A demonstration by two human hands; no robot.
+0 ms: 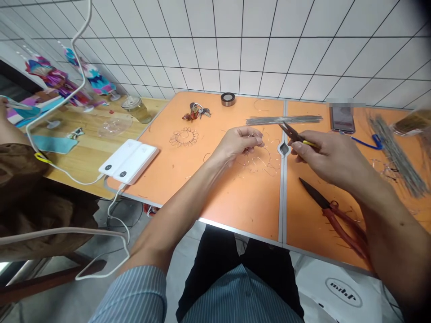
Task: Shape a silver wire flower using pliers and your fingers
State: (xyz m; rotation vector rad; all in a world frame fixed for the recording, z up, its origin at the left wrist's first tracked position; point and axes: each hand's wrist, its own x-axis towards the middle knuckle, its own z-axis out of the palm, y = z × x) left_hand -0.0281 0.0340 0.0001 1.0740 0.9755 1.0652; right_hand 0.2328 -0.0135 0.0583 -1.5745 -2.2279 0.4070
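Over the middle of the orange table, my left hand [239, 142] is closed, with thumb and forefinger pinching a thin wire. Bent, looped wire pieces [267, 158] show beside and below those fingers; which of them are held and which lie on the table I cannot tell. My right hand [325, 152] grips small pliers [292, 132] with a yellow handle, their dark jaws pointing up and left, apart from the left hand. Red-handled long-nose pliers [328, 210] lie below my right hand. Left of my left hand rests a wire ring with looped petals [183, 137].
Straight wires [284, 120] lie at the back, near a tape roll [228, 99], keys [197, 112] and a phone [342, 119]. At right lies another wire bundle [400, 157]. A white power unit [129, 160] with cables sits at left. Another person's arm [11, 128] is at far left.
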